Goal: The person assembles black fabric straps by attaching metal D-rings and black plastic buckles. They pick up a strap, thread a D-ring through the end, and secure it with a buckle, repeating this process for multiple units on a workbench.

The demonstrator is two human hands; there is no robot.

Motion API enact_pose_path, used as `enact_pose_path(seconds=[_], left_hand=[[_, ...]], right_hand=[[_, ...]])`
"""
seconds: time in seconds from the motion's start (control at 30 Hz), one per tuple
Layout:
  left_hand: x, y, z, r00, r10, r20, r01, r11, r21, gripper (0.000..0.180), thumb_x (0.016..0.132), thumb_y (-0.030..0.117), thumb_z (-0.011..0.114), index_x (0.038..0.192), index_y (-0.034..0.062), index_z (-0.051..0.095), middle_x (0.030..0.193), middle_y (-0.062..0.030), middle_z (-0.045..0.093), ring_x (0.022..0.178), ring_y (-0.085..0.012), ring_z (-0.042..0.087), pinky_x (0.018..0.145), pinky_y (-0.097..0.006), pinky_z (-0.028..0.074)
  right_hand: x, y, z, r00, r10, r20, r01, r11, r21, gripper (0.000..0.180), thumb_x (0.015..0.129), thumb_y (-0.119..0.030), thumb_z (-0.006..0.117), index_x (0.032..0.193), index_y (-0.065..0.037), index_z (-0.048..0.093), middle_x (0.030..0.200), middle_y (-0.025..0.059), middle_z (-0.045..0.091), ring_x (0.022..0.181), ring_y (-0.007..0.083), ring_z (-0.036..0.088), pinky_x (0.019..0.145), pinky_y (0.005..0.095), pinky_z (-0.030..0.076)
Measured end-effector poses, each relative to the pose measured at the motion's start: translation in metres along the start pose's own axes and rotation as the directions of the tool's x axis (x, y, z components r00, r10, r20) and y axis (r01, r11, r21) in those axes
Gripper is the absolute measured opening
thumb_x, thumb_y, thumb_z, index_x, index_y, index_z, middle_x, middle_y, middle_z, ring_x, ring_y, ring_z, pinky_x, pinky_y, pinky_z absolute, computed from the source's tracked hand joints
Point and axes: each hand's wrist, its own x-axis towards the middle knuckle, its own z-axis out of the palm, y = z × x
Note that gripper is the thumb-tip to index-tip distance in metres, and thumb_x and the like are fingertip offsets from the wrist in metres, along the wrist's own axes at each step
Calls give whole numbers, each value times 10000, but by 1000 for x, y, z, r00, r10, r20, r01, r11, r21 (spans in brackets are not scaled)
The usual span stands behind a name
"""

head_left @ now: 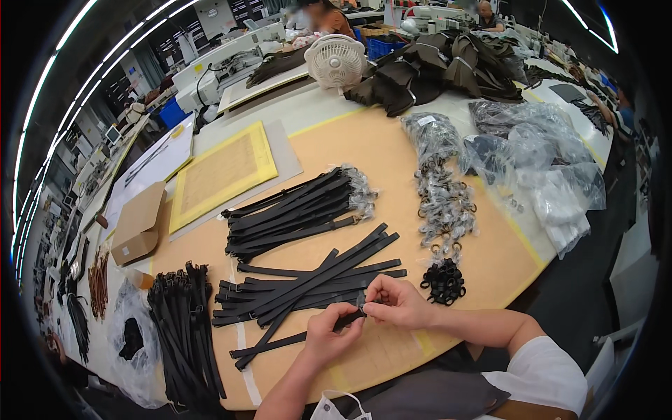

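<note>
My left hand (330, 337) grips a long black strap (273, 345) near its end, at the table's front edge. My right hand (395, 301) pinches a small metal ring or buckle at that strap's tip, and the fingertips of both hands touch. Just beyond my hands lies a loose pile of black straps (308, 283), crossing each other. A small heap of black loops (443, 282) sits to the right of my right hand. Farther back lies a second stack of straps (290, 213) with wrapped ends.
Metal rings in clear bags (442, 196) trail down the tan table (392, 157). A bundle of buckled straps (183, 329) lies front left, a cardboard box (138, 224) at left, plastic bags (553, 168) at right, and a white fan (336, 61) and dark fabric (434, 66) behind. People work in the background.
</note>
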Motion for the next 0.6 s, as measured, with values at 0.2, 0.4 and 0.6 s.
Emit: enact_pose_path(seconds=[0.2, 0.4, 0.6], left_hand=[[2, 2, -4, 998, 51, -45, -48, 997, 65, 258, 801, 56, 810, 1000, 14, 653, 798, -25, 686, 650, -28, 579, 576, -191, 469], [1, 1, -6, 1000, 18, -21, -17, 998, 55, 267, 802, 59, 808, 1011, 12, 650, 809, -40, 701, 687, -49, 614, 605, -207, 493], [-1, 3, -1, 1000, 11, 25, -13, 997, 82, 268, 800, 46, 802, 1014, 11, 644, 806, -48, 705, 683, -50, 618, 614, -212, 502]], right_hand=[[11, -1, 4, 997, 2, 76, 3, 998, -68, 151, 994, -107, 635, 1096, -56, 536, 944, -12, 594, 799, 34, 575, 702, 213, 513], [16, 12, 2, 994, -72, 87, 77, 995, -60, 130, 992, -83, 621, 1087, -51, 539, 962, -10, 593, 821, 34, 565, 718, 207, 492], [9, 18, -3, 987, -142, 76, 154, 969, -195, 137, 955, -54, 623, 1080, -23, 573, 972, 0, 615, 904, 53, 582, 760, 219, 478]])
